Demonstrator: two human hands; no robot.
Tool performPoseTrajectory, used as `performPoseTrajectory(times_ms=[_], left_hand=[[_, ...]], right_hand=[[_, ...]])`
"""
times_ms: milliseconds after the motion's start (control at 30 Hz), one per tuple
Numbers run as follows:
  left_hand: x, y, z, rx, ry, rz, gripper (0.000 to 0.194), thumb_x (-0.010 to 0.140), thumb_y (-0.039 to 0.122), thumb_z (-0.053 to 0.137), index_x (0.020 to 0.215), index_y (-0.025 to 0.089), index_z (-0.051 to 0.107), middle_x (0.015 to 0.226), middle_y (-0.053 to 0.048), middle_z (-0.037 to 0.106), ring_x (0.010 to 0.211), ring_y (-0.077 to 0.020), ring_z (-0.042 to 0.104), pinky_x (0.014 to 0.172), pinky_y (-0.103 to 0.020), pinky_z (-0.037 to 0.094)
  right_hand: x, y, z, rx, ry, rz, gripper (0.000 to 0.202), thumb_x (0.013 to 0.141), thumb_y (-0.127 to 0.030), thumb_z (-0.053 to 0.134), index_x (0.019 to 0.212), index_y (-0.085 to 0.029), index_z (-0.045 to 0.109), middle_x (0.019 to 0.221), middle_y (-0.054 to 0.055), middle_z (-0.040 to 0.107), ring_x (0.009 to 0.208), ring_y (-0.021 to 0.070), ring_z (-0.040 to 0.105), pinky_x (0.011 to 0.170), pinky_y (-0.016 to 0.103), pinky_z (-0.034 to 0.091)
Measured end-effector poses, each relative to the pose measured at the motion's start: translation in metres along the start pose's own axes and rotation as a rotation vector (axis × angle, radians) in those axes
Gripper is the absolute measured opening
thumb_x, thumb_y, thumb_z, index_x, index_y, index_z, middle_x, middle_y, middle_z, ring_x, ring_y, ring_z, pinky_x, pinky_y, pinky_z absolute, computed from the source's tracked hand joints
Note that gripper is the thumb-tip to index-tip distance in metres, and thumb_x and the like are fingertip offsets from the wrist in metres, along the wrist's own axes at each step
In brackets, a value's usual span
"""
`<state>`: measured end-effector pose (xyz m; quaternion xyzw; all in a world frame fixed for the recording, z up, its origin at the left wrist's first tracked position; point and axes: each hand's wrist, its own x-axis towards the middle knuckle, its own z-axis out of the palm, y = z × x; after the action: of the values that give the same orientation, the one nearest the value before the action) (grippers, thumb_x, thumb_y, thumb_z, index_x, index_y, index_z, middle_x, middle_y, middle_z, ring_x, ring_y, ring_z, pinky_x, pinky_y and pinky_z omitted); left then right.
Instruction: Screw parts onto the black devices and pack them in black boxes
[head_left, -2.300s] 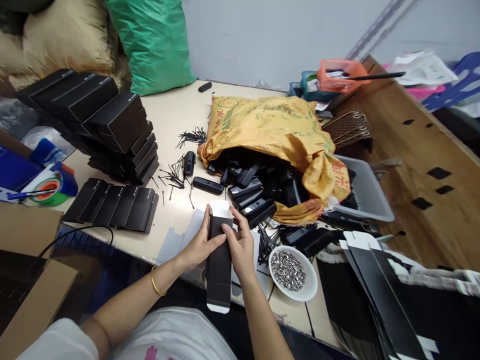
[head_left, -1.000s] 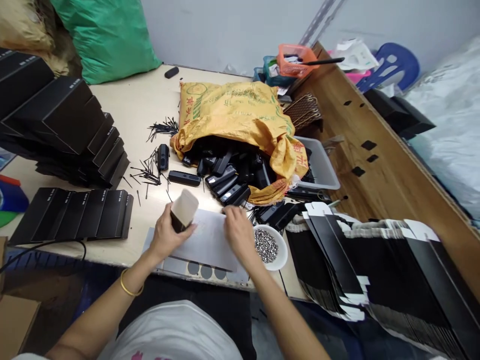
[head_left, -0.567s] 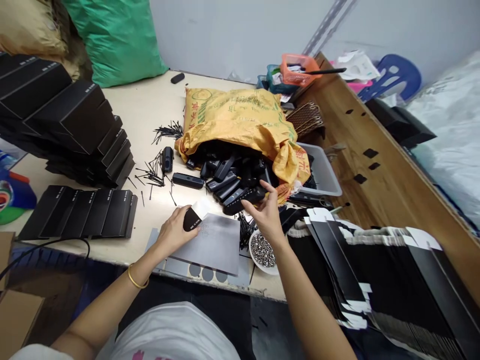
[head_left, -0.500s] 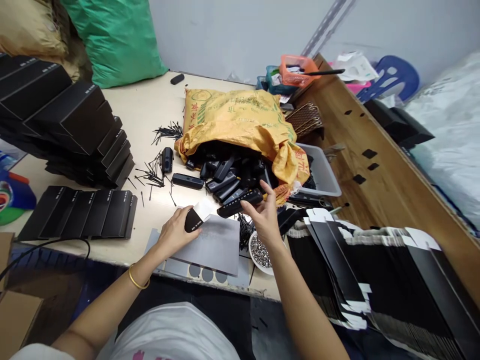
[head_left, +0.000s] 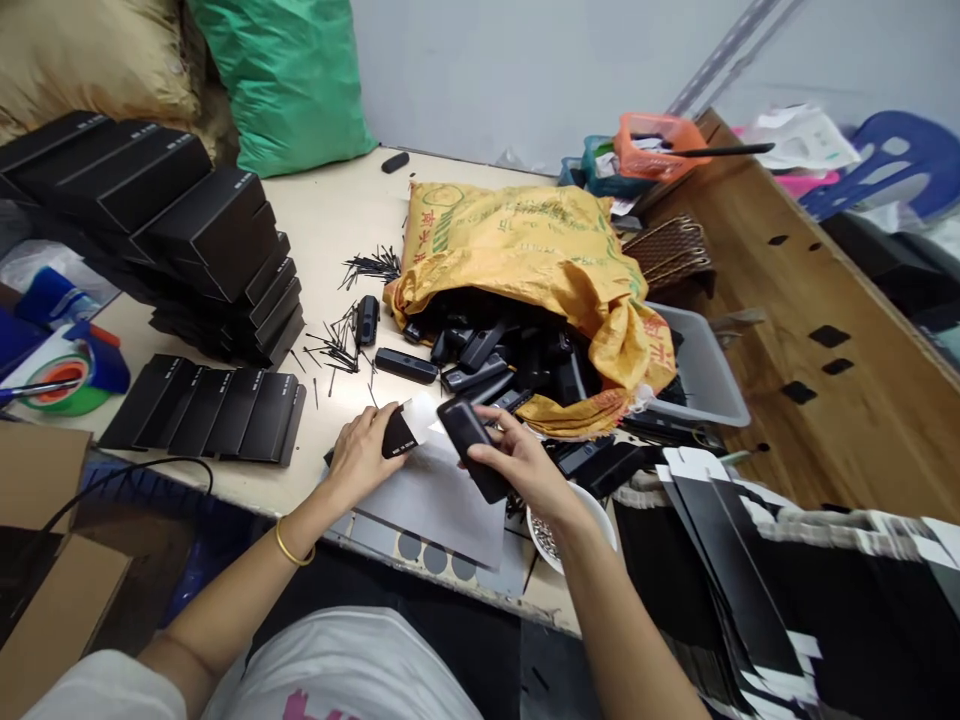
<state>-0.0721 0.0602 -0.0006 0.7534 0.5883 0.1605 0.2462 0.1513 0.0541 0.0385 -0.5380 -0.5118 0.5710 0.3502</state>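
A pale, smooth table stands against a plain grey wall, with a brown wooden panel at the right. On it slumps a crinkled yellow sack, its mouth full of glossy black plastic pieces; matte black cardboard boxes rise in a stack at the left. The left hand grips a narrow black carton, its white-lined open end facing right, above a flat grey sheet. The right hand clasps a smooth, black, oblong device between thumb and fingers, tilted, its upper end just beside the carton's opening; whether they touch is unclear.
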Motion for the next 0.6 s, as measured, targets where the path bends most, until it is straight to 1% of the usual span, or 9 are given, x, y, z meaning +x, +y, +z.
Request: performPoseTrajectory(times_ms=[67,133,167,233,333,400,433,533,600], left_hand=[[-0.005,0.002,-0.003,-0.026,-0.057,0.151,0.062,0.072,0.024,0.062,0.130,0.024,0.042,0.111,-0.009,0.055,0.102,-0.0272,0.054,0.090,-0.043,0.042],[-0.013,0.008,-0.001,-0.113,-0.166,0.288,0.064,0.067,0.019,0.064,0.128,0.027,0.044,0.109,-0.007,0.056,0.100,-0.0259,0.054,0.090,-0.041,0.042],[-0.018,0.012,0.001,-0.168,-0.204,0.316,0.064,0.066,0.018,0.064,0.126,0.027,0.046,0.108,-0.006,0.056,0.099,-0.0254,0.055,0.089,-0.041,0.043],[-0.027,0.018,0.008,-0.296,-0.216,0.292,0.060,0.066,0.020,0.064,0.123,0.026,0.048,0.106,-0.005,0.057,0.097,-0.0248,0.056,0.086,-0.039,0.046],[-0.031,0.014,0.015,-0.499,-0.070,0.161,0.058,0.068,0.024,0.066,0.123,0.022,0.047,0.112,-0.008,0.058,0.104,-0.0252,0.056,0.090,-0.038,0.046],[-0.029,0.003,0.015,-0.574,0.062,0.065,0.062,0.069,0.029,0.067,0.126,0.020,0.043,0.119,-0.010,0.056,0.111,-0.0253,0.054,0.096,-0.038,0.043],[-0.027,-0.004,0.013,-0.577,0.136,0.006,0.064,0.070,0.031,0.067,0.127,0.019,0.042,0.122,-0.011,0.055,0.114,-0.0256,0.052,0.098,-0.039,0.042],[-0.021,-0.020,0.008,-0.533,0.328,-0.157,0.068,0.071,0.035,0.067,0.129,0.017,0.039,0.126,-0.013,0.053,0.120,-0.0265,0.048,0.104,-0.041,0.037],[-0.018,-0.025,0.005,-0.532,0.388,-0.184,0.070,0.070,0.036,0.068,0.130,0.017,0.038,0.128,-0.014,0.052,0.123,-0.0269,0.046,0.107,-0.041,0.033]], right_hand=[[-0.001,-0.011,0.003,-0.421,-0.058,-0.087,0.031,0.067,-0.048,0.071,0.082,-0.024,0.061,0.072,0.002,0.066,0.063,0.0198,0.061,0.058,0.029,0.044],[-0.003,-0.020,0.013,-0.737,-0.078,-0.152,0.035,0.067,-0.054,0.069,0.060,-0.022,0.057,0.055,0.002,0.060,0.055,0.0184,0.056,0.056,0.028,0.038],[-0.004,-0.023,0.020,-0.816,-0.058,-0.171,0.041,0.069,-0.057,0.066,0.054,-0.022,0.053,0.050,0.002,0.055,0.052,0.0176,0.054,0.055,0.027,0.036],[-0.003,-0.025,0.035,-0.805,0.060,-0.220,0.047,0.077,-0.061,0.055,0.052,-0.022,0.049,0.048,0.002,0.052,0.051,0.0168,0.052,0.055,0.027,0.035],[0.015,-0.018,0.050,-0.452,0.261,-0.299,0.046,0.087,-0.059,0.036,0.066,-0.022,0.052,0.058,0.002,0.057,0.056,0.0157,0.054,0.057,0.026,0.039],[0.039,-0.009,0.056,-0.307,0.316,-0.294,0.042,0.089,-0.055,0.034,0.072,-0.022,0.053,0.061,0.001,0.059,0.057,0.0147,0.055,0.058,0.026,0.041],[0.054,-0.003,0.059,-0.338,0.325,-0.269,0.037,0.089,-0.051,0.039,0.071,-0.021,0.054,0.061,0.001,0.059,0.057,0.0144,0.055,0.058,0.026,0.042],[0.098,0.011,0.079,-0.591,0.245,-0.202,0.021,0.079,-0.035,0.057,0.065,-0.019,0.055,0.063,0.002,0.060,0.064,0.0155,0.057,0.062,0.027,0.042],[0.119,0.020,0.098,-0.635,0.212,-0.213,0.019,0.073,-0.028,0.063,0.059,-0.018,0.055,0.060,0.004,0.059,0.068,0.0177,0.057,0.063,0.029,0.042]])
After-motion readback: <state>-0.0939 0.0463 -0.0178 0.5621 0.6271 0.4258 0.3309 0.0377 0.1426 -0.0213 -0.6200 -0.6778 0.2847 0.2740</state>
